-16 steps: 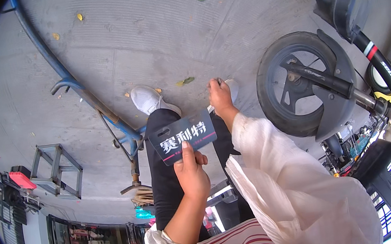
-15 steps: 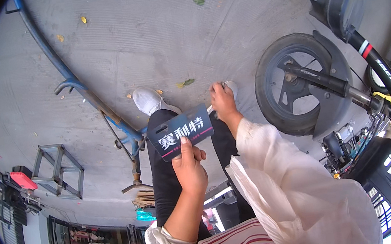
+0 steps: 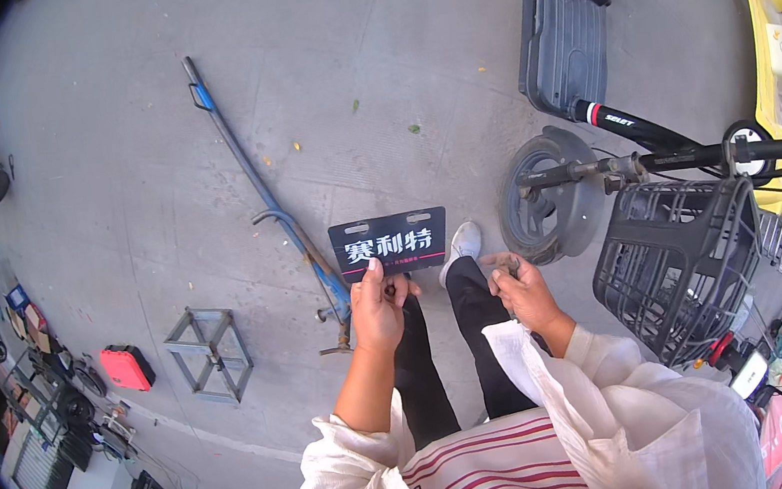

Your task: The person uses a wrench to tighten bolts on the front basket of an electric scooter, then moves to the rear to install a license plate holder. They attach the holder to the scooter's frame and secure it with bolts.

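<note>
Between the thumb and fingers of my left hand (image 3: 378, 309) is a black number-plate-like plate (image 3: 389, 243), with light lettering, a red line and two slots along its far edge. It faces up, nearly level, in front of my legs. To its right, clear of the plate, my right hand (image 3: 522, 291) is closed, its fingertips pinched around something small and dark that I cannot make out. Nearest to that hand is the black front wheel (image 3: 546, 201) of an electric bike, with its black wire basket (image 3: 678, 267) farther right.
A blue lever bar (image 3: 263, 188) lies on the concrete floor left of my feet. Beyond it stand a metal frame stool (image 3: 210, 352) and a red case (image 3: 127, 368). The bike's grey footboard (image 3: 568, 41) and a yellow vehicle (image 3: 771, 15) line the right side.
My view has shifted and takes in more floor. The plate has been straightened from its slant, still in my left hand. My right hand has drawn back toward my body, still closed.
</note>
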The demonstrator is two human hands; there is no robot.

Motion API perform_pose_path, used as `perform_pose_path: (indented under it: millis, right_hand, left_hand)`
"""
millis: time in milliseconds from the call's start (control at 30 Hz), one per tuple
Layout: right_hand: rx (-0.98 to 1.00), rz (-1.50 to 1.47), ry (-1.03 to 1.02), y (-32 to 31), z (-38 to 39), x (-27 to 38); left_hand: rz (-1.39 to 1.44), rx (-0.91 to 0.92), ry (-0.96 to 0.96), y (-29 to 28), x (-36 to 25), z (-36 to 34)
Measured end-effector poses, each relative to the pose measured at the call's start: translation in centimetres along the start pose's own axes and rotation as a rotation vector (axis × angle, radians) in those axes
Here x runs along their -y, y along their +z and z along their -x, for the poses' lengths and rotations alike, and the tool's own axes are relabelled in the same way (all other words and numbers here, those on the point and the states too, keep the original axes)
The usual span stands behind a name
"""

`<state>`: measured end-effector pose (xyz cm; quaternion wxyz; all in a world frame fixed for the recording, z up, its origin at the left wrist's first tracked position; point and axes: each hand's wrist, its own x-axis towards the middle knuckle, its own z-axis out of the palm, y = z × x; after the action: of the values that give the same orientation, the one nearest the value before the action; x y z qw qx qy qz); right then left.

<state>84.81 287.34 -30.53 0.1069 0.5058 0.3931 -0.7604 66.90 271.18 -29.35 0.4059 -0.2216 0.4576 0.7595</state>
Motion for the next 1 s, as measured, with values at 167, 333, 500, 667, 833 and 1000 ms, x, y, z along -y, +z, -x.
perform_pose_path:
  millis: [167,333,500,667,833,1000]
  right_hand:
    - [0.095,-0.118,-0.300,3.5,10.3,10.2]
    - [0.249,-0.028,-0.517,6.4,22.4,20.8]
    - [0.288,0.007,-0.690,7.7,29.7,22.9]
    - [0.221,-0.042,-0.738,5.8,35.6,21.9]
    - [-0.118,0.031,-0.846,3.9,39.2,16.8]
    - [-0.412,0.021,-0.907,4.9,40.6,10.4]
  left_hand:
    - [-0.231,0.077,0.193,7.2,-5.9,8.1]
    - [-0.513,0.113,0.321,14.9,-9.6,17.3]
    - [-0.836,0.226,0.467,18.7,-10.1,25.1]
    - [-0.921,0.381,0.502,22.0,-10.4,30.3]
    - [-1.034,0.622,0.457,20.8,-8.5,31.6]
    - [-1.190,0.772,0.366,18.3,-8.1,33.2]
